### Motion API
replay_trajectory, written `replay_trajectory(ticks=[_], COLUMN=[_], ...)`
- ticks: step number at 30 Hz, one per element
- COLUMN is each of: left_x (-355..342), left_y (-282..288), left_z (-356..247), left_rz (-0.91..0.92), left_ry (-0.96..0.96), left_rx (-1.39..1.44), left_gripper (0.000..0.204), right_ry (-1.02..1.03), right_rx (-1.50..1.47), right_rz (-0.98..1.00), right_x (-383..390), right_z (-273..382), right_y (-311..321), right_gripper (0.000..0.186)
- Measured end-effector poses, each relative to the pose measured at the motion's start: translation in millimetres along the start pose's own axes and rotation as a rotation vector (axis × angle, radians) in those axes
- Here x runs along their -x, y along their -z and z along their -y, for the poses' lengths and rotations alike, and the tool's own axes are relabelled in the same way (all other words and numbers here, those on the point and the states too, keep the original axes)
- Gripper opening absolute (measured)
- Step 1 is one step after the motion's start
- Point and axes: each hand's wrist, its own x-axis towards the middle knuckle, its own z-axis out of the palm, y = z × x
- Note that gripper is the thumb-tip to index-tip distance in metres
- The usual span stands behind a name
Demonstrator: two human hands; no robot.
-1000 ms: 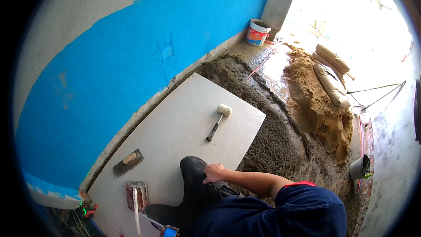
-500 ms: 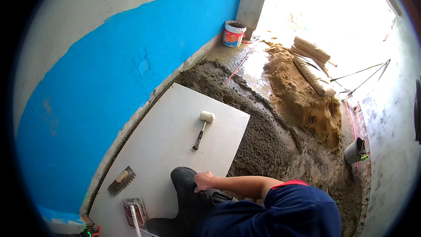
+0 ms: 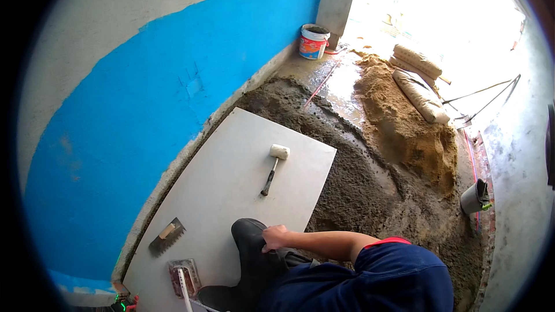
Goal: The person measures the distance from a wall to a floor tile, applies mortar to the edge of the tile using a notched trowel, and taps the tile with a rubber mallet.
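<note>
My right hand reaches in from the right, its fingers curled against the black rubber boot on my leg. My left hand is out of sight. Under the boots lies a large pale tile. On it rests a mallet with a white head and dark grip, beyond my right hand. Nearer the wall lies a notched trowel with a wooden handle. Beside my other boot is a mud-smeared rectangular tool, with a white bar running over it towards the lower edge.
Wet grey mortar spreads beyond the tile's right edge. A sand heap and filled sacks lie farther off. One bucket stands by the blue wall; a grey bucket leans near the right wall.
The whole scene has shifted slightly to the right in view. My right hand stays on the boot, and the mallet and trowel keep their places on the tile.
</note>
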Motion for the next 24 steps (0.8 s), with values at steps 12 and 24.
replay_trajectory(ticks=[12, 24], left_x=[7.4, 16.9], left_y=[8.1, 17.5], left_z=[2.4, 2.7], left_rz=[0.000, 0.006], left_ry=[-0.011, -0.021], left_rx=[0.020, 0.038], left_gripper=[0.042, 0.041], right_ry=[0.016, -0.008], right_rx=[0.045, 0.084], right_rz=[-0.026, -0.009], right_x=[5.0, 6.1], right_z=[7.8, 16.3], right_y=[4.8, 10.9], right_gripper=[0.056, 0.057])
